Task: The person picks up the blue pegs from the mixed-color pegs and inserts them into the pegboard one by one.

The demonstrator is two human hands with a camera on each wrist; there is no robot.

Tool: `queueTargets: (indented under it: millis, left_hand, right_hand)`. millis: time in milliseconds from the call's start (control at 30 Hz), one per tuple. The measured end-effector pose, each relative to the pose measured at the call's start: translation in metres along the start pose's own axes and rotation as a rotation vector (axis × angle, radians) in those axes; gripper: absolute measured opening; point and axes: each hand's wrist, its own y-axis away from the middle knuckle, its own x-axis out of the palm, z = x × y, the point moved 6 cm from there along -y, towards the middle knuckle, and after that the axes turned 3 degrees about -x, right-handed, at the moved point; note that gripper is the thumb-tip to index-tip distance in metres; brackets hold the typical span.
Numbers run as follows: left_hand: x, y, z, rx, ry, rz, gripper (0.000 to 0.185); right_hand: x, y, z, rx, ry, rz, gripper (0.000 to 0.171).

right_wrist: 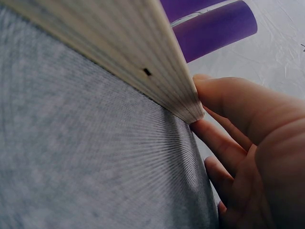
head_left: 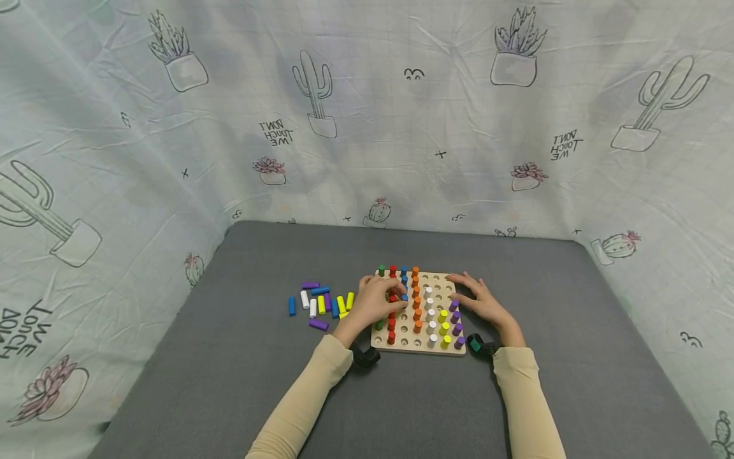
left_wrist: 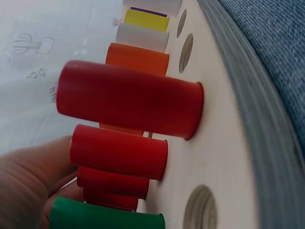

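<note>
A wooden pegboard (head_left: 404, 345) lies on the table, with coloured pegs standing in its rows of holes. My left hand (head_left: 375, 299) reaches over the board's left half and pinches a blue peg (head_left: 404, 298) between thumb and finger, in the row between the red and orange pegs. In the left wrist view a red peg (left_wrist: 128, 98) and a green peg (left_wrist: 105, 214) stand near the left hand, and its fingertips are hidden behind the pegs. My right hand (head_left: 483, 305) holds the board's far right corner, thumb and fingers at its edge beside the purple pegs (right_wrist: 217, 31).
Left of the board, several loose pegs lie on the grey table (head_left: 229, 370), among them a blue peg (head_left: 292, 306), a white peg (head_left: 304, 299) and a purple peg (head_left: 318, 325). A patterned curtain (head_left: 367, 115) hangs behind the table and along its sides.
</note>
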Motion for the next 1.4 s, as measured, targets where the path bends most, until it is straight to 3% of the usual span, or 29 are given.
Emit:
queueTargets:
  millis: [333, 733, 1033, 1400]
  left_hand:
    - [-0.004, -0.001, 0.001, 0.019, 0.052, 0.010, 0.016]
    - [-0.024, 0.000, 0.005, 0.005, 0.078, -0.047, 0.013]
    - [-0.042, 0.003, 0.023, -0.018, 0.103, -0.097, 0.015]
    - [-0.068, 0.015, 0.055, -0.047, 0.065, -0.126, 0.018]
  right_hand:
    - [0.000, 0.000, 0.001, -0.003, 0.007, -0.005, 0.050]
    - [0.000, 0.002, 0.002, -0.007, 0.007, 0.000, 0.049]
    - [-0.004, 0.005, 0.038, 0.003, -0.001, 0.011, 0.047]
    - [-0.003, 0.005, 0.039, -0.001, 0.001, 0.009, 0.047]
